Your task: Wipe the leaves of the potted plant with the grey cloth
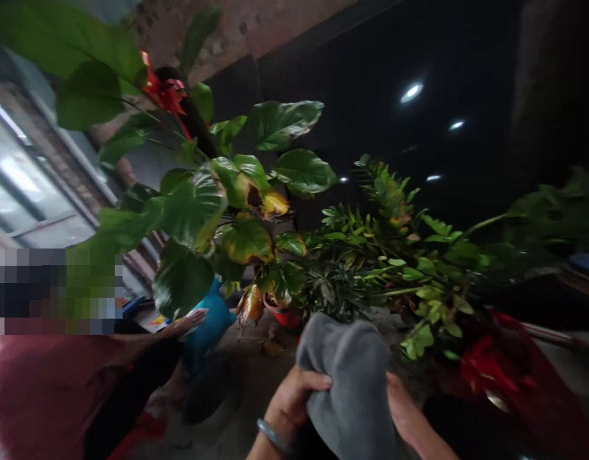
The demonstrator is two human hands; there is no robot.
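Observation:
A grey cloth [347, 377] hangs between my two hands at the bottom centre, bunched at its top and drooping below. My left hand [294, 393] grips its left side, the thumb laid across the front and the other fingers out of sight. A pale bangle [274, 436] circles that wrist. At the cloth's right side my right hand [398, 397] is closed on it, most of its fingers hidden behind the fabric. Just beyond the cloth stand leafy plants [342, 281].
A large broad-leaved plant [193, 211] rises at left centre, a red ribbon [167, 92] on its stake. A red pot [282, 314] sits beneath. Another person in a pink shirt [50, 396] sits at left, near a blue object [211, 326]. Red material [500, 364] lies at right.

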